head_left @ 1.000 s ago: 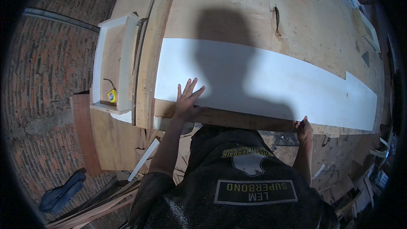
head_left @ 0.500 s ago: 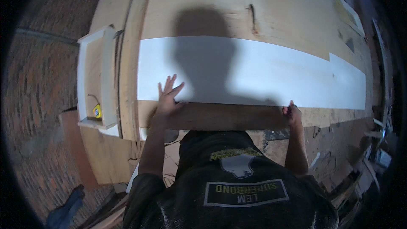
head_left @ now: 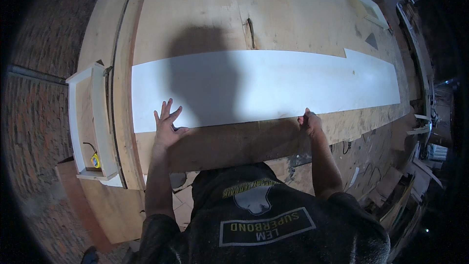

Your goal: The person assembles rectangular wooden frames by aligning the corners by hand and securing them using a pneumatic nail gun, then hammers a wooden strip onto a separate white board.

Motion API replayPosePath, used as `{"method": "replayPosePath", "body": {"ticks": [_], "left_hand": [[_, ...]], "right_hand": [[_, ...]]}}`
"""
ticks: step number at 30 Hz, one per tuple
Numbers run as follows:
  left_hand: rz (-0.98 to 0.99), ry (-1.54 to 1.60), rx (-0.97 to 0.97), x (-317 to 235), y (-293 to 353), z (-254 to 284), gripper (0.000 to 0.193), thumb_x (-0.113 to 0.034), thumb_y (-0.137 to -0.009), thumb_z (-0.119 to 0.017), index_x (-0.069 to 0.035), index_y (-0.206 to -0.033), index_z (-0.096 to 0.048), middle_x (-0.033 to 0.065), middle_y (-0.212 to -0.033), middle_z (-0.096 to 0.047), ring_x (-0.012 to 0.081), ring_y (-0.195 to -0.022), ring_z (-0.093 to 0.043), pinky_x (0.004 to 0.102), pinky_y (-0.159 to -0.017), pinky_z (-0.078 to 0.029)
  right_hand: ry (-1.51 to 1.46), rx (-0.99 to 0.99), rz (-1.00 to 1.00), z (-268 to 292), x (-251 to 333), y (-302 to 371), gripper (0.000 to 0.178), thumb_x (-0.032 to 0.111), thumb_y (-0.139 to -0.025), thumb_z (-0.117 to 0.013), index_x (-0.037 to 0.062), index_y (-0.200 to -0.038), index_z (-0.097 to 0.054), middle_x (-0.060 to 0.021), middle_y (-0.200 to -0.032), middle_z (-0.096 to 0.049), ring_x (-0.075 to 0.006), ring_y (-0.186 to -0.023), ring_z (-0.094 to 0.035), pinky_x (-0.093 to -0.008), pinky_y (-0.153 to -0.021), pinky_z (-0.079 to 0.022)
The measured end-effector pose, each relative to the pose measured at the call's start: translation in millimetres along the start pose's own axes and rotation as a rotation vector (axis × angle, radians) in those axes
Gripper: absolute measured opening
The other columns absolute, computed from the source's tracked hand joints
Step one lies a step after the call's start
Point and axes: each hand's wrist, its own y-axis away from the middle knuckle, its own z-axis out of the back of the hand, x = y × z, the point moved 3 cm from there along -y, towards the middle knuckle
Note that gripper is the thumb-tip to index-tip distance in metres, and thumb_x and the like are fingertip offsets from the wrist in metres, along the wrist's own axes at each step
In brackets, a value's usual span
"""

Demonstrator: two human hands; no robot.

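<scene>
A long white sheet (head_left: 273, 83) lies flat on the wooden tabletop, with a small step in its far edge toward the right. My left hand (head_left: 168, 124) rests at the sheet's near edge close to its left end, fingers spread over the white surface and thumb along the edge. Further right, my right hand (head_left: 309, 122) has its fingers curled together at the same near edge, seemingly pinching the sheet. Its fingertips are partly hidden. My shadow falls across the sheet and the wood beyond.
Left of the wooden tabletop (head_left: 195, 5) stands a shallow white-edged tray (head_left: 78, 117) holding a yellow tape measure (head_left: 95, 160). A dark slot (head_left: 250, 33) marks the board beyond the sheet. A small grey triangular piece (head_left: 372, 41) lies at far right. Offcuts clutter the right side.
The whole view has shifted and turned slightly, so the tabletop sits further left. Both hands keep nearly the same places along the sheet's near edge.
</scene>
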Motion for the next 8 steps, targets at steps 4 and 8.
{"method": "replayPosePath", "body": {"ticks": [4,8], "left_hand": [[0.008,0.005,-0.004,-1.7,-14.6,3.7,0.085,-0.029,-0.065,-0.092,-0.015,-0.142,-0.059,0.0109,-0.167,-0.024,0.0363,-0.156,-0.013,0.067,-0.12,-0.002],[0.017,-0.006,0.003,2.2,-23.1,6.3,0.084,-0.03,-0.066,-0.092,-0.017,-0.142,-0.06,0.0082,-0.168,-0.022,0.0352,-0.156,-0.013,0.0684,-0.12,-0.003]], "right_hand": [[-0.039,-0.045,-0.027,5.5,0.1,-21.6,0.019,0.021,-0.108,-0.042,0.0067,-0.104,-0.054,-0.0111,-0.072,-0.057,-0.025,-0.06,-0.052,-0.0373,-0.056,-0.042],[-0.019,-0.044,-0.064,3.5,1.3,-40.2,0.025,0.031,-0.107,-0.049,0.0062,-0.107,-0.052,-0.0113,-0.072,-0.059,-0.0266,-0.059,-0.053,-0.0387,-0.056,-0.042]]}}
